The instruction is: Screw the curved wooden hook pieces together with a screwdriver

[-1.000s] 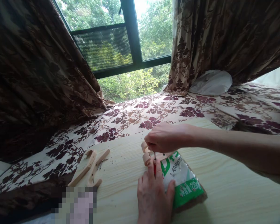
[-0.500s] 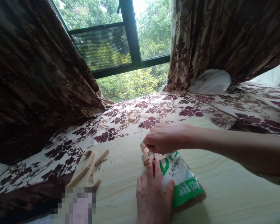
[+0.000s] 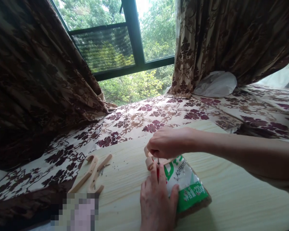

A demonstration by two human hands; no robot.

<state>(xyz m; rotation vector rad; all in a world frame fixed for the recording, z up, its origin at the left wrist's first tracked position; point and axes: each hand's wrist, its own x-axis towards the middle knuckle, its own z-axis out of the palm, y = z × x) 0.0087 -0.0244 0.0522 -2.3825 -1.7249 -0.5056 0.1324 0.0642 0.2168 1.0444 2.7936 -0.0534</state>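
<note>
My right hand point(image 3: 167, 141) is closed in a fist over a screwdriver point(image 3: 158, 161); its thin metal shaft points down from under the fist, and the handle is hidden. A pale curved wooden hook point(image 3: 149, 162) lies beneath that hand, partly covered. My left hand point(image 3: 155, 199) rests palm down with its fingers stretched forward, fingertips at the hook and around the shaft's lower end, thumb apart. Under both hands is a plump green and white plastic packet point(image 3: 192, 192) with brown contents, lying on the table. The exact contact at the shaft's tip is too small to make out.
Two more wooden hooks point(image 3: 86, 175) point(image 3: 95, 179) lie on the pale wooden table point(image 3: 231, 192), with small screws point(image 3: 102, 169) and bits nearby. Floral cloth point(image 3: 135, 118) covers the ledge behind, where a white plastic bag point(image 3: 216, 84) sits. Curtains point(image 3: 38, 64) flank a window.
Both hands and the packet stay in nearly the same place. The view has shifted very slightly; no thing has been taken up or let go.
</note>
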